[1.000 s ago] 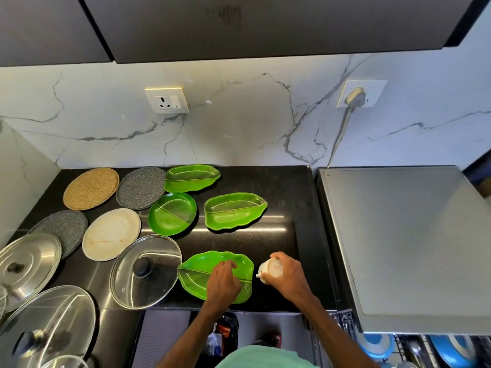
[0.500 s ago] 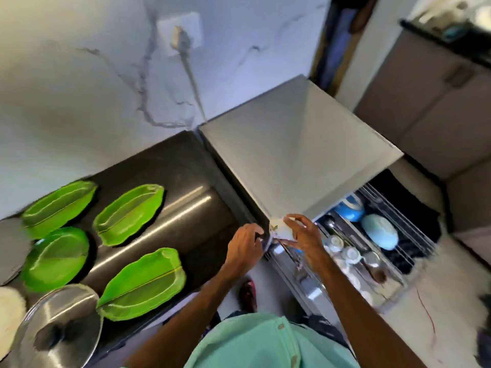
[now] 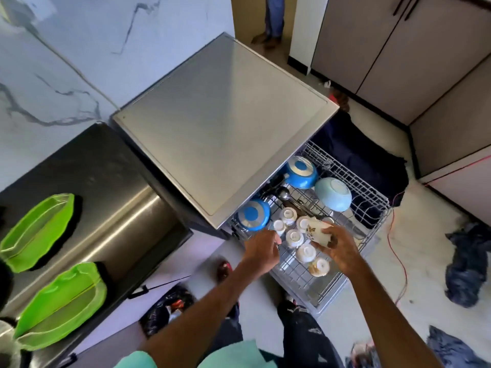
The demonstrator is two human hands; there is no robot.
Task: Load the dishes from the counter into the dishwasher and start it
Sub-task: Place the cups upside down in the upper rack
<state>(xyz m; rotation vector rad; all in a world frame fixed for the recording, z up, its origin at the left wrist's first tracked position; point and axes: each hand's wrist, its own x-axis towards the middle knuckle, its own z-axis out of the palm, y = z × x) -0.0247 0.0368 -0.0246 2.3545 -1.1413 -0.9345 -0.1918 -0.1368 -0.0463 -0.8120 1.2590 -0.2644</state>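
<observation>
My right hand (image 3: pixel 338 247) grips a white cup with a gold pattern (image 3: pixel 316 232), tilted on its side above the pulled-out dishwasher rack (image 3: pixel 369 200). My left hand (image 3: pixel 261 249) hovers over the rack's left front part with loosely curled fingers and holds nothing. Several white cups (image 3: pixel 293 236) stand upside down in the rack below both hands. Behind them lie two blue pans (image 3: pixel 301 172) and a pale blue bowl (image 3: pixel 333 193). Two green leaf-shaped plates (image 3: pixel 61 304) lie on the black counter (image 3: pixel 106 166) at the left.
The grey steel dishwasher top (image 3: pixel 223 128) juts out above the rack's rear. Dark cloths (image 3: pixel 467 264) and a red cord (image 3: pixel 401 261) lie on the floor to the right. Beige cabinets (image 3: pixel 398 57) stand behind. Someone's legs (image 3: pixel 273 19) show at the top. My feet are below the rack.
I have turned from the counter to the dishwasher. My right hand carried the white cup from the counter to above the rack, and my left hand left the green plate and followed.
</observation>
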